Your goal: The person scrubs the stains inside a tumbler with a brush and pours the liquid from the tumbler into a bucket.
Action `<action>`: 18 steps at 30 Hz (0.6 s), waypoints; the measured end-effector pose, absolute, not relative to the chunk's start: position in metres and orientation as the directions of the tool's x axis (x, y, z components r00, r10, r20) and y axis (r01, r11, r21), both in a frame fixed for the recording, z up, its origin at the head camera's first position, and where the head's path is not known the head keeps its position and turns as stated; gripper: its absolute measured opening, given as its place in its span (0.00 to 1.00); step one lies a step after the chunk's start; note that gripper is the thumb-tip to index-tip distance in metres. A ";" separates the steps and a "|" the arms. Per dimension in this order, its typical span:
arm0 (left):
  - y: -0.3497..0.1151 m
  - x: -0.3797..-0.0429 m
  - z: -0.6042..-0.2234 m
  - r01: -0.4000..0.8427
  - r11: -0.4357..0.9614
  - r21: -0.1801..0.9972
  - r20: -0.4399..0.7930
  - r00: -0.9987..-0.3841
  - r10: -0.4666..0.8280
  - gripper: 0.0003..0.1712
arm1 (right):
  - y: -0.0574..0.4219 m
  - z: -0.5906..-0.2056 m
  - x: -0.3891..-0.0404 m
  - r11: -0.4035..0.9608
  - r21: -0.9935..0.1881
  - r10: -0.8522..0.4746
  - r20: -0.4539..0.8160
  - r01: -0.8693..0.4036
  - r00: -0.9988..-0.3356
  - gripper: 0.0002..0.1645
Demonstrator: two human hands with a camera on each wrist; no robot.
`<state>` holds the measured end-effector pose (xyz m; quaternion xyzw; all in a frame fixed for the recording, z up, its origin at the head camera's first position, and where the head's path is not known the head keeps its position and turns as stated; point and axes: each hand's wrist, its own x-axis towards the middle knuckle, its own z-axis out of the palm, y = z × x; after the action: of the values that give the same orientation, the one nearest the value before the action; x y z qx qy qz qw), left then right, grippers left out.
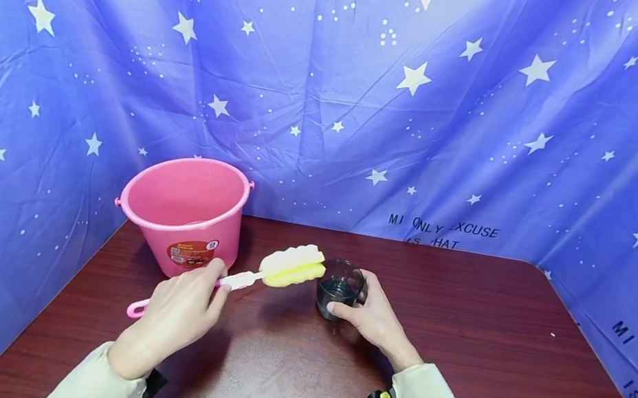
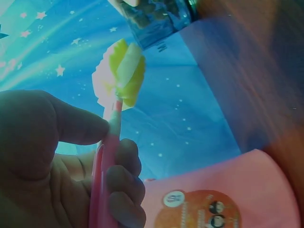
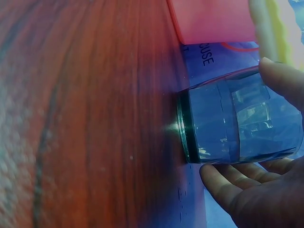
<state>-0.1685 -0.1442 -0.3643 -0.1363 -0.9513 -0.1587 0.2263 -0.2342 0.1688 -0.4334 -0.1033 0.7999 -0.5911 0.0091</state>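
My left hand [image 1: 179, 309] grips the pink and white handle of a sponge cup brush [image 1: 292, 266], fingers curled round it in the left wrist view. The brush's yellow and white sponge head [image 2: 124, 71] points right, close to the rim of a dark see-through glass cup [image 1: 337, 291]. My right hand [image 1: 378, 316] holds this cup with the thumb on one side and the fingers on the other. In the right wrist view the glass cup [image 3: 237, 118] shows faceted sides and a thick base. Whether its base touches the table cannot be told.
A pink bucket [image 1: 229, 227] with an orange label stands at the back left of the brown wooden table [image 1: 487, 365], just behind the left hand. Blue curtains [image 1: 324, 88] with white stars hang behind the table and along both sides.
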 end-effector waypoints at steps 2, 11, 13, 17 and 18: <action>-0.142 -0.170 -0.362 0.342 0.913 0.223 0.485 -0.851 0.200 0.09 | 0.169 -0.433 -0.234 0.277 -0.949 -0.176 0.106 -0.153 -0.979 0.46; -0.132 -0.174 -0.351 0.387 0.907 0.164 0.521 -0.815 0.253 0.10 | 0.169 -0.433 -0.234 0.274 -0.949 -0.178 0.108 -0.155 -0.978 0.46; -0.130 -0.175 -0.349 0.399 0.905 0.149 0.530 -0.804 0.268 0.10 | 0.168 -0.432 -0.234 0.275 -0.950 -0.171 0.103 -0.147 -0.980 0.46; -0.128 -0.179 -0.345 0.418 0.900 0.124 0.539 -0.789 0.293 0.10 | 0.167 -0.432 -0.233 0.265 -0.953 -0.176 0.103 -0.148 -0.979 0.45; -0.127 -0.180 -0.344 0.423 0.899 0.116 0.541 -0.786 0.300 0.10 | 0.167 -0.428 -0.231 0.259 -0.955 -0.181 0.102 -0.148 -0.978 0.45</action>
<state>-0.1799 -0.1273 -0.3444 -0.1926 -0.9377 -0.1164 0.2648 -0.2314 0.1666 -0.4284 -0.1035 0.7932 -0.5999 0.0138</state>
